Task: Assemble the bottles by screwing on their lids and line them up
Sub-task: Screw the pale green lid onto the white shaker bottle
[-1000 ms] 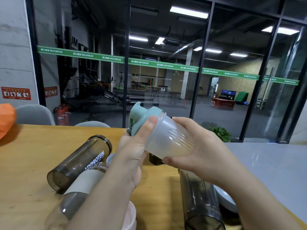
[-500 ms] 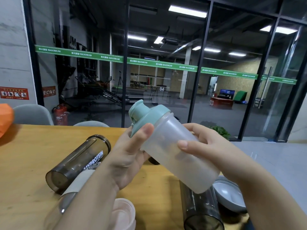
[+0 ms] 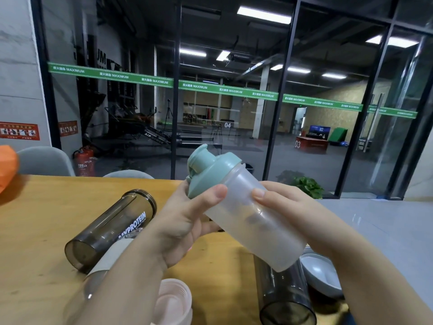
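Note:
I hold a frosted clear shaker bottle [image 3: 255, 221] tilted above the wooden table [image 3: 39, 221], its teal lid [image 3: 208, 170] pointing up and to the left. My left hand [image 3: 185, 221] grips the bottle just below the lid, thumb across the rim. My right hand [image 3: 288, 207] wraps the bottle's body from the right. Lying on the table without lids are a dark smoked bottle [image 3: 112, 228] with white lettering, a second dark bottle [image 3: 283, 294] at the front right and a clear bottle with a white band [image 3: 105, 261] partly behind my left arm.
A pale pink lid or cup [image 3: 173, 301] lies at the near edge. A grey-white lid [image 3: 321, 273] sits by the table's right edge. An orange object [image 3: 7, 167] and grey chair backs [image 3: 46, 160] stand at the far left. A glass wall rises behind the table.
The shaker bottle swung from pointing towards me to a slanted, more upright pose with its base down right. My right hand slid from the base to the bottle's side.

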Action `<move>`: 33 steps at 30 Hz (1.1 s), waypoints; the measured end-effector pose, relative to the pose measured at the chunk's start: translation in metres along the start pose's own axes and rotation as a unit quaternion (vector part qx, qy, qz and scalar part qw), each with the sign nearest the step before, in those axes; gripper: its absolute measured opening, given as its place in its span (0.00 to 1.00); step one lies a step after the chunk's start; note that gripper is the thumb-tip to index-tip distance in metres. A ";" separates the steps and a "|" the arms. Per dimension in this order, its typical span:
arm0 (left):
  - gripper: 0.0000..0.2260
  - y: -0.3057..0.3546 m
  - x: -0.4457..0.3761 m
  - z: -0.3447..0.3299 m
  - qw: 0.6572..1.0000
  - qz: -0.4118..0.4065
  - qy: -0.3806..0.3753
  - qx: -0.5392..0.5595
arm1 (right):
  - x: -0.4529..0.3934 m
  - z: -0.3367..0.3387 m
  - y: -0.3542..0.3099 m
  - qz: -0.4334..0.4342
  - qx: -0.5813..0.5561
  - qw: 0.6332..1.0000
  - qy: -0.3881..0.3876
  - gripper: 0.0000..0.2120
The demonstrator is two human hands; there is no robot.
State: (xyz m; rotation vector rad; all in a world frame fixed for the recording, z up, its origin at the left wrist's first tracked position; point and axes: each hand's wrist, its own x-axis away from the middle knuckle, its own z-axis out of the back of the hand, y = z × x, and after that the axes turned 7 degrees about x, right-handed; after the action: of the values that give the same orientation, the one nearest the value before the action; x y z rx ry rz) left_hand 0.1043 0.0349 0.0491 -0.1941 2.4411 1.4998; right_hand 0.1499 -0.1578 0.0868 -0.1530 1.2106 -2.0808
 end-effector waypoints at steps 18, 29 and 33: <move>0.33 0.008 -0.003 -0.007 0.972 0.004 0.186 0.145 | 0.004 0.019 0.005 -0.015 0.138 0.990 0.030 0.29; 0.28 0.012 0.000 -0.013 0.979 -0.021 0.146 0.142 | -0.001 0.019 0.009 -0.136 0.035 0.989 -0.034 0.45; 0.26 0.012 -0.001 -0.014 0.974 -0.029 0.159 0.156 | -0.002 0.018 0.011 -0.132 0.048 0.990 -0.033 0.45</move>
State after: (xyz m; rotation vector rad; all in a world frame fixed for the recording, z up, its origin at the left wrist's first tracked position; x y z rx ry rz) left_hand 0.0999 0.0281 0.0656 -0.4695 2.8517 1.1108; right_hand 0.1652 -0.1723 0.0880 -0.3506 1.0952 -2.3372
